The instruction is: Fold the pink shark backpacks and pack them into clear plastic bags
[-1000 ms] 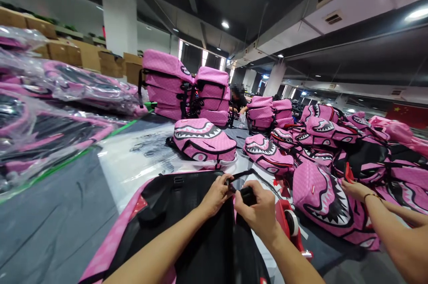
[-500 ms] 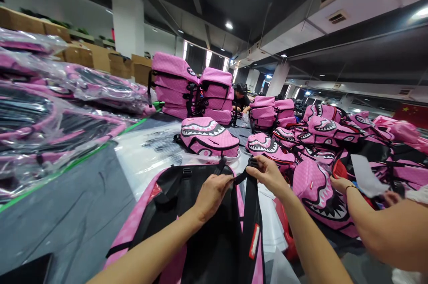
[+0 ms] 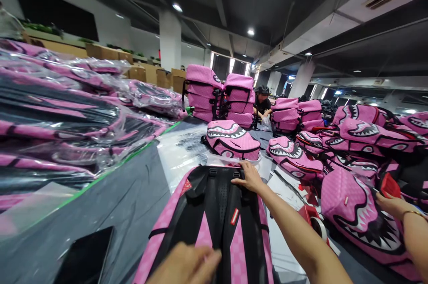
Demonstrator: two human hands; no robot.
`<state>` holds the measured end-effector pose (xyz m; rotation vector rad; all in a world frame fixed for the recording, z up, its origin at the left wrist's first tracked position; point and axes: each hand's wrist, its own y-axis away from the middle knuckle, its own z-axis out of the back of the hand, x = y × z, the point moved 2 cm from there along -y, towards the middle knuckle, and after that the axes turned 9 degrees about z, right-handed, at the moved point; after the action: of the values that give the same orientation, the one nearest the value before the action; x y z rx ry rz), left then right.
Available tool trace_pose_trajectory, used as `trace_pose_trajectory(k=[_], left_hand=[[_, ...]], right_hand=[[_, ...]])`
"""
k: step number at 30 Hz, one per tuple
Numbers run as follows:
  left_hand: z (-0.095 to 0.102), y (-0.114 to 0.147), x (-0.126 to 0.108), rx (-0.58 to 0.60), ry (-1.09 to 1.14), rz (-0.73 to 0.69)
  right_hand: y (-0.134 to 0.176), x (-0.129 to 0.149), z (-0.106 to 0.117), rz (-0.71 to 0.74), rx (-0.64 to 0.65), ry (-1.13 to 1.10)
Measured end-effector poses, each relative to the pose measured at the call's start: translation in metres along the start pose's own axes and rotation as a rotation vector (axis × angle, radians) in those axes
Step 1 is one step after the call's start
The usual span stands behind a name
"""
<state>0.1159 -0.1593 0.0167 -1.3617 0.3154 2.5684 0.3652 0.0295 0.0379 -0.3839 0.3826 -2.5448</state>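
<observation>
A pink and black backpack (image 3: pixel 222 212) lies in front of me with its back panel and both shoulder straps up. My right hand (image 3: pixel 250 178) grips its top edge near the upper end of the right strap, thumb on the strap side. Over the lower part of the backpack is my left hand (image 3: pixel 187 264), smeared by motion, so its grip is unclear. The right shoulder strap (image 3: pixel 236 230), with a red label, lies flat on the back panel beside the left strap (image 3: pixel 205 217). Just beyond the top edge sits another pink backpack (image 3: pixel 232 139) with a shark-mouth print.
A black phone-like slab (image 3: pixel 85 255) rests on the grey table (image 3: pixel 133 203). Plastic-wrapped backpacks (image 3: pixel 56 110) are heaped at left. Stacked pink backpacks (image 3: pixel 203 92) stand at the back. At right, a co-worker's hand (image 3: pixel 394 203) touches a shark-print backpack (image 3: pixel 361 221).
The right strap, held up between both hands before, now lies down on the back panel. My left hand has come down toward me. The view has swung left.
</observation>
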Motion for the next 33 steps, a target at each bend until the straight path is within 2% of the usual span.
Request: trace_pose_trajectory(k=[1, 2, 3, 4, 5, 7, 9, 11, 14, 16, 18, 21, 23, 25, 27, 30, 33], left_hand=[[0.021, -0.025, -0.001, -0.068, -0.091, 0.008], [0.042, -0.053, -0.001, -0.213, -0.217, 0.030], [0.060, -0.082, -0.001, -0.346, -0.343, 0.064], [0.071, -0.112, 0.001, -0.411, -0.434, 0.097], [0.077, -0.139, 0.003, -0.426, -0.474, 0.144], [0.075, -0.180, 0.008, -0.402, -0.487, 0.114], [0.061, -0.199, 0.013, -0.390, -0.470, 0.025], [0.046, -0.199, 0.022, -0.410, -0.466, -0.059], [0.033, -0.180, 0.040, -0.495, -0.424, -0.246], [0.029, -0.163, 0.052, -0.559, -0.398, -0.363], [0.025, -0.146, 0.064, -0.577, -0.411, -0.405], [0.018, -0.126, 0.076, -0.488, -0.474, -0.399], [0.014, -0.124, 0.079, -0.356, -0.526, -0.368], [0.013, -0.135, 0.078, -0.196, -0.583, -0.292], [0.016, -0.161, 0.075, -0.079, -0.627, -0.193], [0.025, -0.204, 0.064, -0.042, -0.654, -0.083], [0.025, -0.217, 0.050, -0.057, -0.649, -0.018]], right_hand=[[0.001, -0.002, -0.007, -0.019, -0.010, -0.007], [0.003, -0.004, -0.014, -0.025, -0.022, -0.010], [0.005, -0.004, -0.020, -0.018, -0.040, -0.013], [0.007, -0.004, -0.027, 0.000, -0.070, -0.022], [0.009, -0.004, -0.032, 0.023, -0.115, -0.040], [0.014, -0.005, -0.040, 0.057, -0.228, -0.095], [0.020, -0.006, -0.044, 0.077, -0.320, -0.155], [0.026, -0.005, -0.045, 0.092, -0.376, -0.191], [0.036, 0.004, -0.043, 0.132, -0.403, -0.195], [0.048, 0.015, -0.040, 0.160, -0.376, -0.179], [0.063, 0.027, -0.039, 0.172, -0.307, -0.158], [0.087, 0.038, -0.039, 0.148, -0.174, -0.137], [0.095, 0.038, -0.042, 0.110, -0.089, -0.141], [0.091, 0.032, -0.047, 0.070, 0.000, -0.147], [0.073, 0.023, -0.053, 0.013, 0.095, -0.132], [0.034, 0.006, -0.066, -0.133, 0.212, -0.072], [0.004, -0.007, -0.078, -0.228, 0.243, -0.017]])
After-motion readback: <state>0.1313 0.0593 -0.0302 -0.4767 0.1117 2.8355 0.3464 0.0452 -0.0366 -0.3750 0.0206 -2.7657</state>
